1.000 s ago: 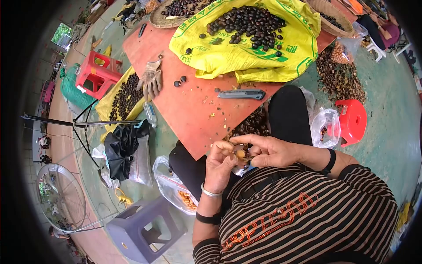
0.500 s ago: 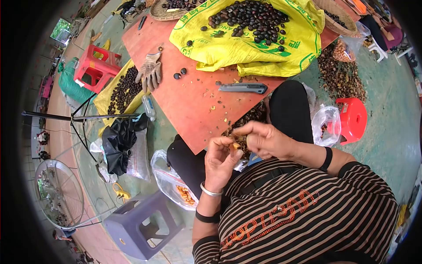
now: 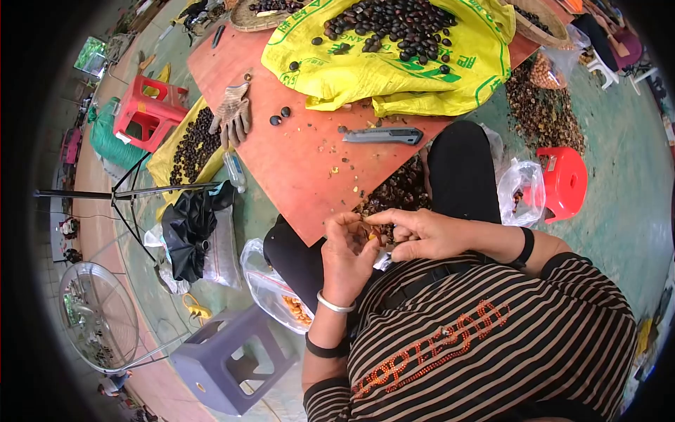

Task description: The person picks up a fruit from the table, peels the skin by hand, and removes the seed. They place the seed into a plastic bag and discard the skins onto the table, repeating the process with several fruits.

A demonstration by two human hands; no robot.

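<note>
In front of my striped shirt, my left hand pinches a small nut with a yellow-orange kernel showing. My right hand meets it from the other side, its index finger reaching to the nut and its other fingers curled. Dark brown bits show between the fingertips, too small to tell apart. Below the hands lies a heap of dark shell pieces, partly hidden. A grey utility knife rests on the red board beyond them. Beside my left forearm, a clear plastic bag holds orange-yellow kernels.
A yellow sack bears many dark nuts. A work glove and two loose nuts lie on the board. Stools stand around: grey, red at right, red at left. Black tripod legs stand at left.
My right hand has come down slightly, and its index finger now lies closer against the nut. My left hand still pinches it. The whole view has shifted a little.
</note>
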